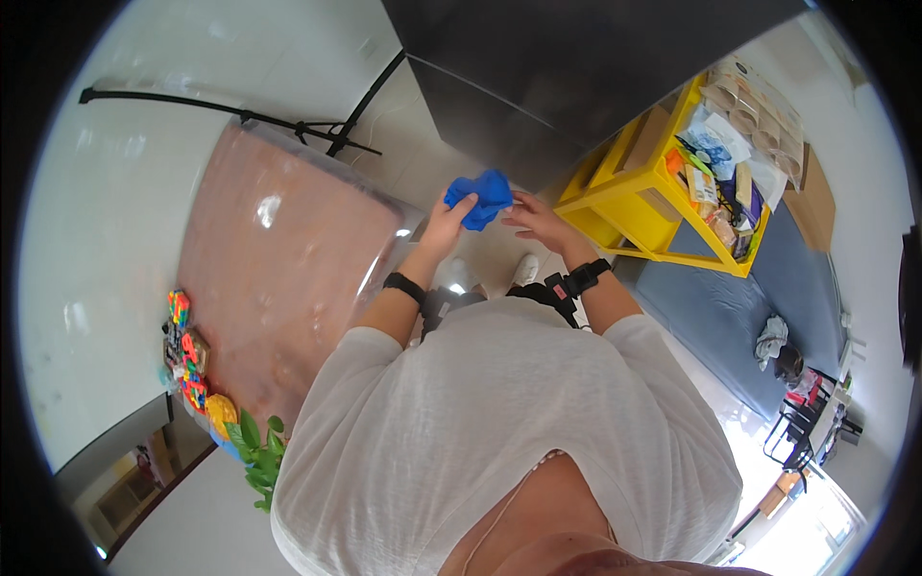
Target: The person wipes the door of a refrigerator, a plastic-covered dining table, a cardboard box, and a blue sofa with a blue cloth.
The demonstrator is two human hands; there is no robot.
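A crumpled blue cloth (481, 196) is held out in front of me, above the tiled floor. My left hand (448, 217) grips its left side, with the thumb lying over the front. Close by the cloth's right edge is my right hand (536, 220), fingers spread apart. Its upper fingertips reach the edge, and whether they press on it I cannot tell. Each wrist wears a black strap, and the right one (578, 279) carries a small device.
A table under a clear cover (288, 237) stands at my left, with toy bricks (193, 367) and a leafy plant (263, 453). A large dark cabinet (518, 65) rises ahead. On my right a yellow shelf cart (641, 223) holds assorted packages, beside a grey-blue mattress (713, 309).
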